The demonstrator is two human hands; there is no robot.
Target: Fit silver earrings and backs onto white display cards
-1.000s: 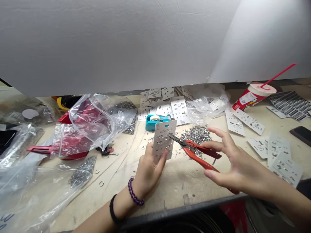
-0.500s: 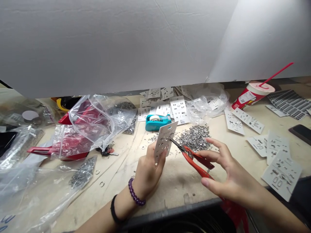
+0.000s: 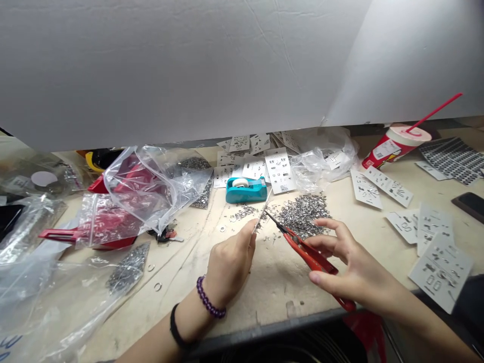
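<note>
My left hand [image 3: 232, 259] is closed on a white card [image 3: 262, 210], now seen almost edge-on, with small metal parts on its right-hand face. In my right hand [image 3: 348, 264] is a pair of red-handled pliers [image 3: 302, 249], held between thumb and fingers. Their dark, narrow jaws point up and left, close beside the card; whether they touch it I cannot tell. Just behind the pliers lies a heap of small silver metal pieces [image 3: 304, 212]. A teal tape dispenser [image 3: 245, 190] stands beyond the card.
Clear plastic bags [image 3: 151, 186] and a red tool [image 3: 60, 234] cover the left side. Printed cards with metal parts [image 3: 440, 272] lie at right, near a phone [image 3: 469, 206] and a red cup [image 3: 395, 146] with a straw. A white panel [image 3: 212, 70] rises behind.
My left hand has turned the card from showing its face to nearly edge-on. The plier jaws have come away from the card's face, and the handles have swung slightly.
</note>
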